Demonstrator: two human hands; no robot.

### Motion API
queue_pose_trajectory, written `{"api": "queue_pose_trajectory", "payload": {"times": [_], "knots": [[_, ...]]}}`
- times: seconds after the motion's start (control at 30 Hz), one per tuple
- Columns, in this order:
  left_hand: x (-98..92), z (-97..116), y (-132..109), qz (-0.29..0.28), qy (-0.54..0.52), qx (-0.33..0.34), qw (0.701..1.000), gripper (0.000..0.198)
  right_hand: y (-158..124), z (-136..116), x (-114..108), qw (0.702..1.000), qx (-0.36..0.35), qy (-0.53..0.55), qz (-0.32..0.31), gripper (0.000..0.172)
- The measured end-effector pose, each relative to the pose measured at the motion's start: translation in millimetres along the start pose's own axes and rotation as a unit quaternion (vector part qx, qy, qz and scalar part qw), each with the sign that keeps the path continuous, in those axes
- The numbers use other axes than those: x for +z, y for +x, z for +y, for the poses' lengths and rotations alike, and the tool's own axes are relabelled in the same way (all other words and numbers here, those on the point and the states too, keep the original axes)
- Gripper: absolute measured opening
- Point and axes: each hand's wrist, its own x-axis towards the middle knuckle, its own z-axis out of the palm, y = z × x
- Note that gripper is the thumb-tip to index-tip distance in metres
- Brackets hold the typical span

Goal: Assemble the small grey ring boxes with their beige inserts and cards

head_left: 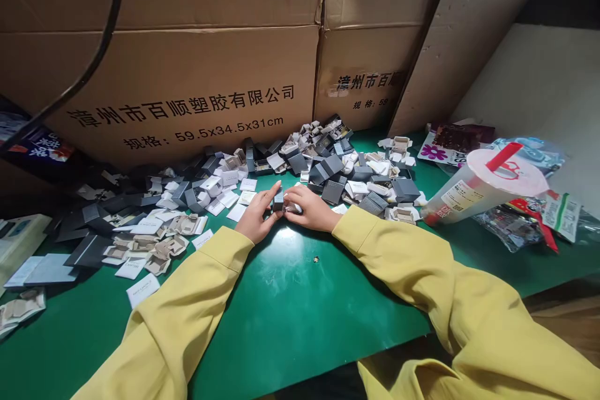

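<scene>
My left hand (257,214) is closed around a small dark grey box (278,199), thumb in front and fingers behind. Right beside it, my right hand (310,207) is closed with its fingertips against a small pale piece (293,207), whose kind I cannot make out. The two hands almost meet over the green tabletop (285,300). Just beyond them lie loose dark grey boxes (333,191) and white cards (248,185). More folded pale card inserts (162,254) are scattered to the left of my left hand.
Large brown cartons (197,69) wall off the back. A plastic cup (473,190) with a red straw stands at the right, near snack packets (560,215). A black cable (100,50) hangs at upper left. A pale device (21,240) sits at the left edge.
</scene>
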Motion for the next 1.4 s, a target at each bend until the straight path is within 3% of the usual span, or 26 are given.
{"api": "queue_pose_trajectory", "payload": {"times": [0.2, 0.53, 0.87, 1.17, 1.4], "knots": [[0.5, -1, 0, -0.002, -0.019, 0.012, 1.000, 0.062, 3, -1, -1, 0.993, 0.066, 0.088, 0.044, 0.012], [0.4, -1, 0, -0.009, -0.032, 0.008, 0.999, 0.060, 3, -1, 0, 0.977, 0.147, 0.147, 0.041, 0.014], [1.9, 0, 0, -0.005, -0.032, 0.004, 0.999, 0.052, 2, -2, 0, 0.978, 0.150, 0.138, 0.046, 0.016], [0.9, 3, -2, 0.027, 0.011, -0.031, 0.999, 0.052, 1, -1, -3, 0.993, 0.067, 0.089, 0.046, 0.027], [7.7, 12, 4, 0.128, 0.091, -0.045, 0.987, 0.044, 0, -2, 0, 0.989, 0.094, 0.101, 0.047, 0.033]]}}
